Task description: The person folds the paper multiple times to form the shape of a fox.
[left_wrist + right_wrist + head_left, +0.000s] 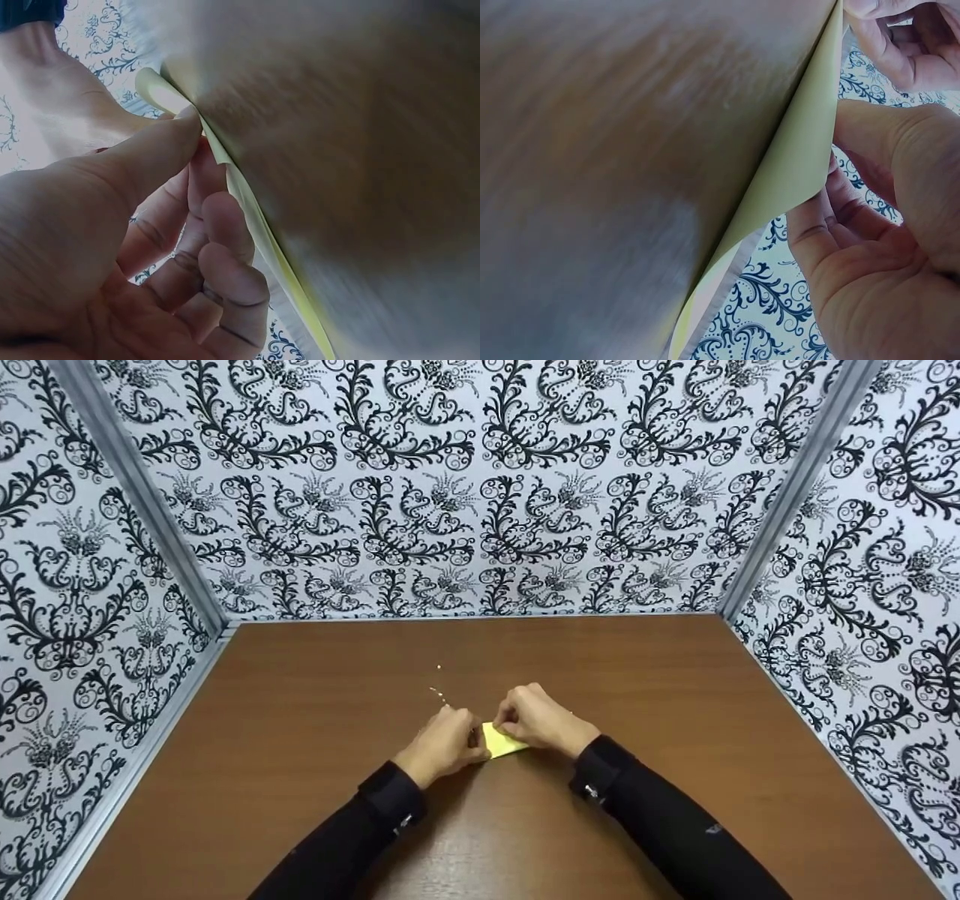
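A piece of yellow paper [499, 742] lies low over the brown table between the two hands. My left hand [448, 741] pinches its left end, thumb over the edge and index finger behind it in the left wrist view, with the other fingers curled below. There the paper [264, 229] appears as a narrow folded strip, its far end curling up. At the right end, my right hand [541, 720] pinches the paper between thumb and fingers. In the right wrist view the paper [791, 161] bends up from the table in a broad flap with a rounded corner.
Small pale beads or specks [439, 694] lie in a short line on the table [315, 675] just beyond the left hand. Black-and-white patterned walls [480, 510] enclose the back and both sides, with grey metal posts [802, 472] at the corners.
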`<action>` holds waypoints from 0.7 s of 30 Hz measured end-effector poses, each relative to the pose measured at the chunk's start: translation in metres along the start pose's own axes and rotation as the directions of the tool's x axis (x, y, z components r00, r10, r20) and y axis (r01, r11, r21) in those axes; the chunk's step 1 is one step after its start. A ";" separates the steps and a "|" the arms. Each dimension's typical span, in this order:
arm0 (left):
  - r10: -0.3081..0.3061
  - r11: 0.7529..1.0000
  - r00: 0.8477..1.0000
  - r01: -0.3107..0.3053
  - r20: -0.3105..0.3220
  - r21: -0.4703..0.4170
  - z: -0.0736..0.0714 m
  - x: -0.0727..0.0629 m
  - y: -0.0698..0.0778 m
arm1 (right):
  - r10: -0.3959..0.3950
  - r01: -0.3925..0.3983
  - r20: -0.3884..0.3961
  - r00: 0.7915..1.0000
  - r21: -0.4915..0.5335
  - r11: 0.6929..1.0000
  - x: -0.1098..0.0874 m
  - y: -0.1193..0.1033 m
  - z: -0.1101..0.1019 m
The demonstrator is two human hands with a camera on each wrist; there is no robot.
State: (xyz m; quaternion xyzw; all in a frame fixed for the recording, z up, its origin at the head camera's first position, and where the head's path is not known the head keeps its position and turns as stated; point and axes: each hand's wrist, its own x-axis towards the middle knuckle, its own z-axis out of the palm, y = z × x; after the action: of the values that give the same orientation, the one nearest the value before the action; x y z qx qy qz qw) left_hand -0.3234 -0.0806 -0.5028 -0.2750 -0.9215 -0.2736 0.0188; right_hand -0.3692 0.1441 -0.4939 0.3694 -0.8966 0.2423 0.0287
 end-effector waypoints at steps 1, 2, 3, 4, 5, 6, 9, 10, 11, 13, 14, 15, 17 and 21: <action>0.000 1.000 1.000 0.000 0.003 0.007 0.000 0.000 0.000 | 0.003 -0.003 0.000 1.000 0.001 1.000 0.000 0.000 0.000; 0.000 1.000 1.000 0.000 0.004 0.014 -0.001 -0.001 -0.001 | 0.004 -0.004 0.001 1.000 0.001 1.000 0.000 0.000 0.000; -0.004 1.000 1.000 0.004 0.006 0.021 -0.001 -0.001 -0.001 | 0.005 -0.005 0.000 1.000 0.002 1.000 0.000 0.000 0.000; -0.009 1.000 1.000 0.009 0.009 0.024 -0.001 -0.002 -0.002 | 0.005 -0.005 0.000 1.000 0.001 1.000 0.000 0.000 0.001; -0.014 1.000 1.000 0.014 0.012 0.026 -0.001 -0.003 -0.002 | 0.002 -0.002 -0.003 1.000 -0.003 1.000 0.000 0.001 0.001; -0.017 1.000 1.000 0.017 0.013 0.025 -0.002 -0.003 -0.003 | 0.001 -0.001 -0.005 1.000 -0.004 1.000 0.000 0.001 0.001; -0.029 1.000 0.999 0.029 0.014 0.013 -0.004 -0.006 -0.006 | -0.002 0.002 -0.009 1.000 -0.002 1.000 0.001 0.000 0.002; -0.031 0.999 0.999 0.031 0.014 0.008 -0.004 -0.007 -0.007 | -0.002 0.002 -0.009 1.000 -0.001 1.000 0.001 0.000 0.002; -0.033 0.999 0.999 0.033 0.012 0.006 -0.005 -0.007 -0.008 | -0.001 0.001 -0.009 1.000 0.001 1.000 0.001 0.000 0.002; -0.041 0.999 0.999 0.041 0.013 -0.004 -0.007 -0.009 -0.010 | 0.003 -0.003 -0.008 1.000 0.007 1.000 0.001 -0.001 0.002; -0.044 0.999 0.999 0.044 0.012 -0.009 -0.007 -0.010 -0.011 | 0.005 -0.005 -0.007 1.000 0.010 1.000 0.000 -0.001 0.002; -0.044 0.999 0.999 0.044 0.011 -0.014 -0.008 -0.011 -0.012 | 0.007 -0.007 -0.008 1.000 0.012 1.000 0.000 -0.001 0.002; -0.046 0.999 0.999 0.046 0.012 -0.025 -0.010 -0.013 -0.014 | 0.007 -0.007 -0.010 1.000 0.016 1.000 0.000 -0.001 0.002; -0.064 0.997 0.998 0.065 0.020 -0.041 -0.012 -0.017 -0.018 | 0.005 -0.005 -0.011 1.000 0.019 1.000 0.000 -0.001 0.003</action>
State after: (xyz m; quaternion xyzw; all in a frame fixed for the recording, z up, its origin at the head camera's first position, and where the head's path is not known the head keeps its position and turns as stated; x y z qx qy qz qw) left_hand -0.3197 -0.1082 -0.5044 -0.2480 -0.9241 -0.2906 -0.0043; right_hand -0.3682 0.1428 -0.4960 0.3662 -0.8950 0.2529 0.0297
